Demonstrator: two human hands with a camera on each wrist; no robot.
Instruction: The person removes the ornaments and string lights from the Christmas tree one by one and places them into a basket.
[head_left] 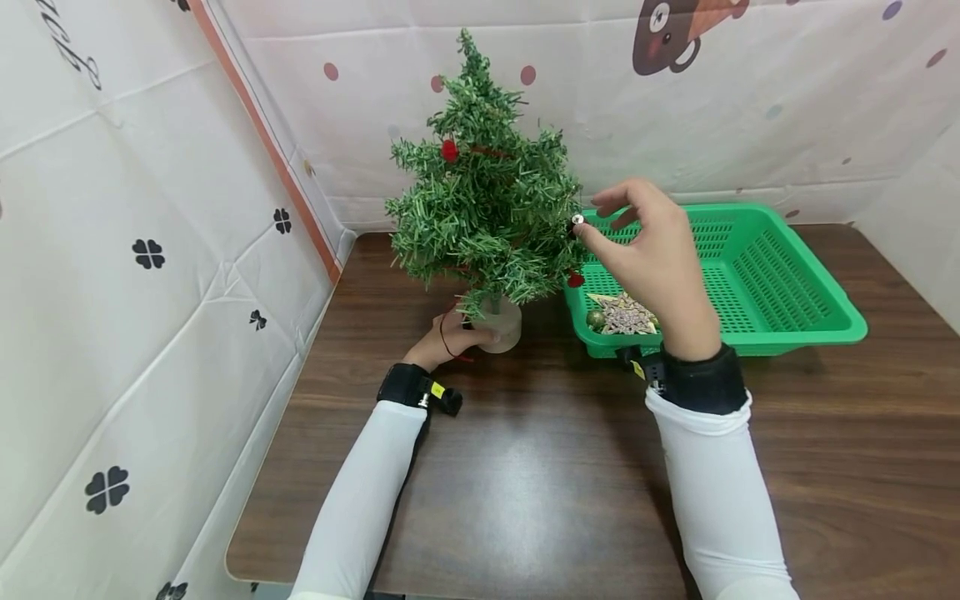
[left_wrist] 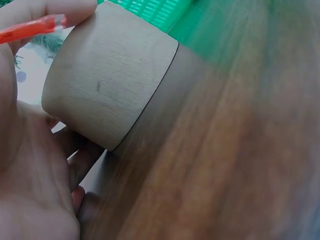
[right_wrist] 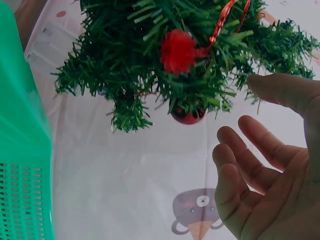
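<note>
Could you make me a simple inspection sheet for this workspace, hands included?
Surface: brown wood-grain table, shiny in places.
Job's things: small green tree with red ornaments in a pale wooden base; green basket holding a star ornament and small ball.
Clutter: nothing seen.
Hands: left hand holds the base; right hand, beside the tree, is open with nothing in its grip.
Cables: nothing clearly seen; a red cord shows at the left hand.
Surroundings: creased white backdrop with clover prints.
</note>
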